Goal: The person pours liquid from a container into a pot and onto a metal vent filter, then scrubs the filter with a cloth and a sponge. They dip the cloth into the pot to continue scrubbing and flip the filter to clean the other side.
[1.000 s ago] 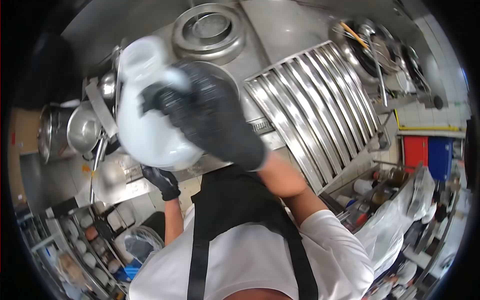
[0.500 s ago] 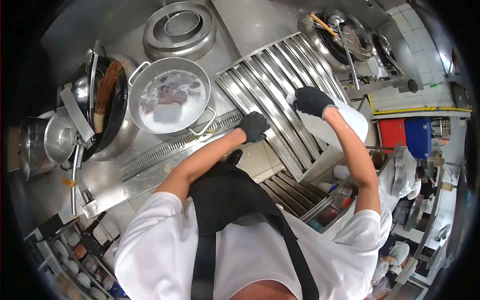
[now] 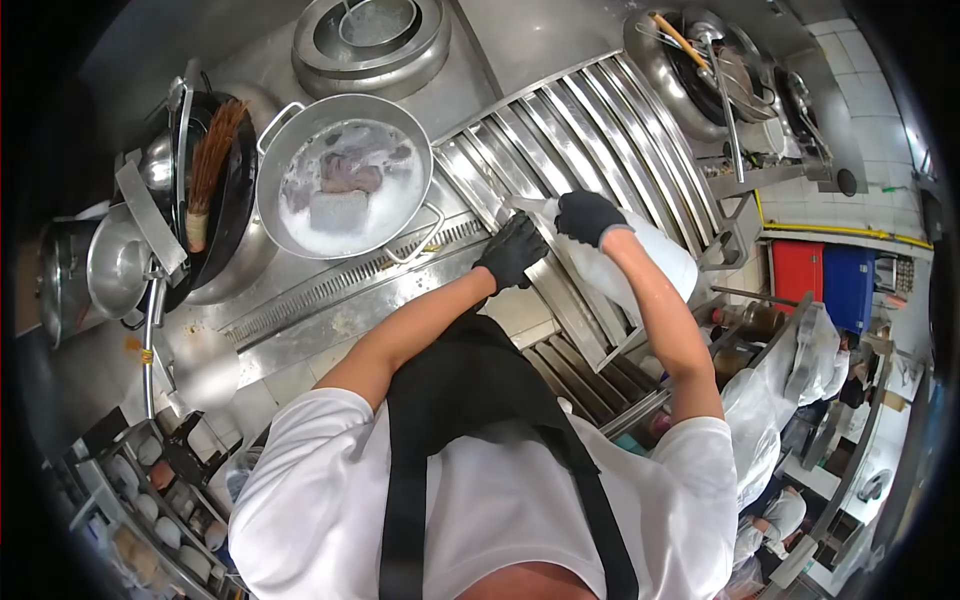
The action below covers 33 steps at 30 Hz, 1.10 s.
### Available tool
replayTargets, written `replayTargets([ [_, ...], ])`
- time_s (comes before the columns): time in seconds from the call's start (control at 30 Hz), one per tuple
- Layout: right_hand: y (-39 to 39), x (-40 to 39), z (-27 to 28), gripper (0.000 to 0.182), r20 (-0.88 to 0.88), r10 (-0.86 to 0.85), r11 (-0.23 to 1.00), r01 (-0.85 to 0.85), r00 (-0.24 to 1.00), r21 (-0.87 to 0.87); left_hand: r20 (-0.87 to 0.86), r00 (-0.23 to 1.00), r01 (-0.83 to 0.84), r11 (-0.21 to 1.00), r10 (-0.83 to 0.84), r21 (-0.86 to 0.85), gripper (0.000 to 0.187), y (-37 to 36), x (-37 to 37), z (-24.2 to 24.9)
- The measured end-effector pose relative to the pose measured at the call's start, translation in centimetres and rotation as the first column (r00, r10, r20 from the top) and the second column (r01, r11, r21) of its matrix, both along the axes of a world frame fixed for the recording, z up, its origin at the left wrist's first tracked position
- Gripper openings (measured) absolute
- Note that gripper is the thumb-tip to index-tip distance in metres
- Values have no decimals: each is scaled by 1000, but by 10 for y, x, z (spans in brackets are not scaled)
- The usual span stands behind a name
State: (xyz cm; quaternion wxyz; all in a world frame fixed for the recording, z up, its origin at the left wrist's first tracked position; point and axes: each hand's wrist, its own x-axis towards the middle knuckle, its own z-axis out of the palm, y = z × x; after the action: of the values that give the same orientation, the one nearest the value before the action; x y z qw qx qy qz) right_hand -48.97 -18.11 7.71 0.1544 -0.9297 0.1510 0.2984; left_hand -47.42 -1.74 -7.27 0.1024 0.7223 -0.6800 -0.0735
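Note:
My right hand point(image 3: 590, 218), in a black glove, is closed on the neck end of a white plastic jug point(image 3: 655, 265). The jug is tilted, its mouth toward the left, above a slatted metal baffle filter point(image 3: 570, 140). My left hand point(image 3: 514, 252), also gloved in black, is closed at the filter's near left edge, just below the jug's mouth; its fingertips are partly hidden. To the left stands a two-handled pot point(image 3: 428, 150) of foamy water, with a dark cloth point(image 3: 350, 178) and a grey block-shaped pad point(image 3: 338, 212) in it.
At left, a wok point(image 3: 240, 170) holds a straw brush point(image 3: 215, 160) beside a metal bowl point(image 3: 115, 265). Another wok with utensils point(image 3: 680, 100) stands at back right. Slatted panels point(image 3: 570, 375) lie below the counter. Red point(image 3: 796, 272) and blue bins point(image 3: 842, 285) are farther right.
My right hand has brought the jug leftward and tilted its mouth toward my left hand. My left hand remains at the filter's edge, its fingers now more bunched. The view has shifted slightly.

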Motion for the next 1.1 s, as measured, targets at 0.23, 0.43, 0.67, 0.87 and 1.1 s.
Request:
replayTargets([
  [0.23,-171,-4,-25,26,21,-213,977,213,977,21,-133,990,21,991,-39,-132,68,38,13,17],
  [0.43,-291,-8,-7,21,41,-686,727,687,726,11,-490,872,-98,978,-4,-182,38,85,25,72],
  [0.67,-306,-71,19,26,277,-823,566,757,495,327,-157,806,-574,688,571,-443,30,206,25,115],
  [0.87,-121,-32,121,15,429,-749,627,332,505,704,-581,208,-921,-41,787,-386,12,253,57,99],
  [1.1,87,-1,170,21,295,-726,336,-53,621,940,-924,182,-981,4,337,-191,24,261,41,168],
])
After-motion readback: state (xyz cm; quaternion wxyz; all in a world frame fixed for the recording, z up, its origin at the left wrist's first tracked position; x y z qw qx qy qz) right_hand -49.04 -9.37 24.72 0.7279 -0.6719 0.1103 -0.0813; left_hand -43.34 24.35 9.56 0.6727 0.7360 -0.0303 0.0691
